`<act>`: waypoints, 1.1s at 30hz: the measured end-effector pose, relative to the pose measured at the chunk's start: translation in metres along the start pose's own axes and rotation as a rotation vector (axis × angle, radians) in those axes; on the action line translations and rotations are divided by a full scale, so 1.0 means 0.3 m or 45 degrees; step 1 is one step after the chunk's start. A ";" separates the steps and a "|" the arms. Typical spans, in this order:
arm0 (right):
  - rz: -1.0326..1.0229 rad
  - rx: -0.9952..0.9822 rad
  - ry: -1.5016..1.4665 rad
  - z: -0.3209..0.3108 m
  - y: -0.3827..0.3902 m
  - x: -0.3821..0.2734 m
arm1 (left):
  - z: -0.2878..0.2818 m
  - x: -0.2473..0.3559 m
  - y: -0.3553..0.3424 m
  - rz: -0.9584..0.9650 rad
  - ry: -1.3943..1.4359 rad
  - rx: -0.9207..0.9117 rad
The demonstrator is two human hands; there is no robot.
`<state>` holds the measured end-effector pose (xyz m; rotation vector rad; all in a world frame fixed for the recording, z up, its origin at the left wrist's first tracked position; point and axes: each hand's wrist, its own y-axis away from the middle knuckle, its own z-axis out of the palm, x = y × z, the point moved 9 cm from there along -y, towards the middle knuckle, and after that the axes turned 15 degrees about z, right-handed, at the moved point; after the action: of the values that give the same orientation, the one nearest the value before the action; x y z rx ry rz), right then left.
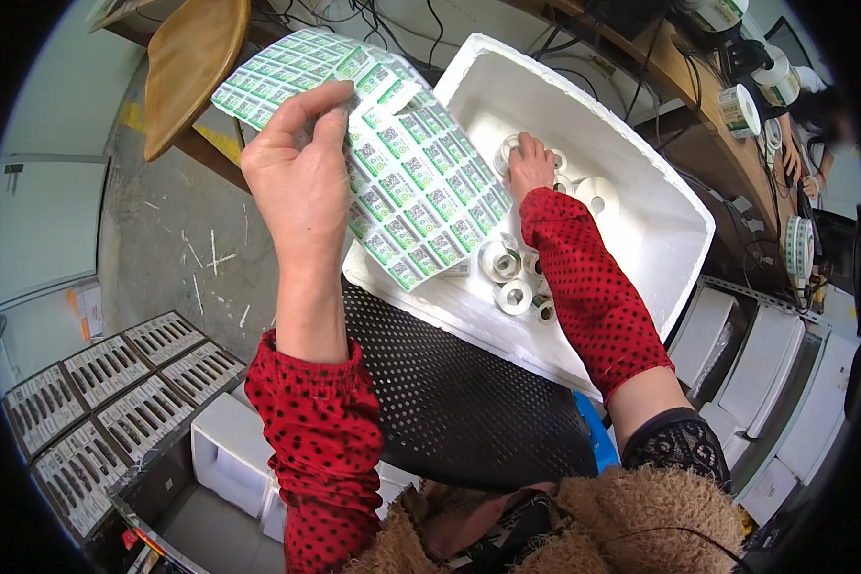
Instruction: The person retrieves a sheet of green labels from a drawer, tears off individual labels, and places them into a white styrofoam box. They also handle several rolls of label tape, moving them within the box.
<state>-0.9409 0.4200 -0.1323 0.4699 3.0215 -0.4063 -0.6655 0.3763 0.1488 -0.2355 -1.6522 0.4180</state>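
My left hand (pixel 301 177) is raised and pinches a sheet of labels (pixel 416 187) between thumb and fingers. The sheet is white and green with rows of small square codes; it bends over at the top, and a strip of it curls up beside my fingertips. My right hand (pixel 532 167) is down inside a white foam box (pixel 641 182), its fingers curled over a small white roll (pixel 509 151). More white rolls (pixel 515 297) lie in the box below the sheet and beside my right forearm. A wider roll (pixel 598 196) rests just right of that hand.
The box rests by a black perforated chair seat (pixel 430 392). A wooden stool (pixel 196 72) stands far left, trays of dark strips (pixel 115 383) lower left. Label rolls (pixel 739 110) and cables line the wooden bench (pixel 708 105) at right, where another person's hands (pixel 802 172) show.
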 end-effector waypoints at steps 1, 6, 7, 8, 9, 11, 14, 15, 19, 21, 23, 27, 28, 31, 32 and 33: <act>0.016 -0.020 -0.039 -0.010 0.005 0.008 | -0.001 -0.007 0.002 -0.037 -0.044 -0.001; 0.561 -0.253 -1.006 0.014 0.029 0.202 | 0.043 -0.032 0.011 -0.103 0.015 -0.047; 0.650 -0.367 -1.165 -0.025 0.053 0.183 | 0.034 -0.044 0.018 -0.133 0.006 -0.046; 0.735 -0.496 -1.304 -0.071 0.071 0.173 | 0.035 -0.051 0.025 -0.160 0.005 -0.056; 0.808 -0.508 -1.482 -0.142 0.087 0.163 | 0.041 -0.057 0.029 -0.145 -0.002 -0.073; 0.939 -0.670 -1.960 -0.291 0.108 0.111 | 0.070 -0.065 0.043 -0.217 0.041 -0.139; 0.913 -0.813 -2.402 -0.404 0.120 0.085 | 0.105 -0.061 0.058 -0.221 0.072 -0.250; 0.843 -0.785 -2.465 -0.437 0.118 0.095 | 0.118 -0.054 0.065 -0.246 0.098 -0.272; 0.510 -0.472 -2.399 -0.625 0.074 0.114 | 0.176 -0.040 0.105 -0.362 0.198 -0.350; 0.396 -0.369 -2.327 -0.699 0.055 0.125 | 0.203 -0.032 0.119 -0.352 0.241 -0.413; 0.316 -0.309 -2.243 -0.735 0.047 0.131 | 0.219 -0.027 0.132 -0.305 0.282 -0.458; 0.288 -0.308 -2.251 -0.763 0.037 0.128 | 0.239 -0.053 0.156 -0.331 0.326 -0.503; 0.282 -0.307 -2.245 -0.767 0.038 0.126 | 0.238 -0.058 0.159 -0.331 0.322 -0.504; 0.273 -0.285 -2.217 -0.774 0.041 0.128 | 0.241 -0.076 0.168 -0.362 0.353 -0.495; 0.277 -0.291 -2.224 -0.777 0.043 0.130 | 0.247 -0.076 0.169 -0.367 0.347 -0.500; 0.281 -0.298 -2.231 -0.780 0.045 0.132 | 0.252 -0.077 0.169 -0.372 0.341 -0.504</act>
<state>-0.9780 0.5064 0.0861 0.1857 1.2736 -0.2074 -0.7417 0.4034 0.1012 -0.3230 -1.4633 -0.1605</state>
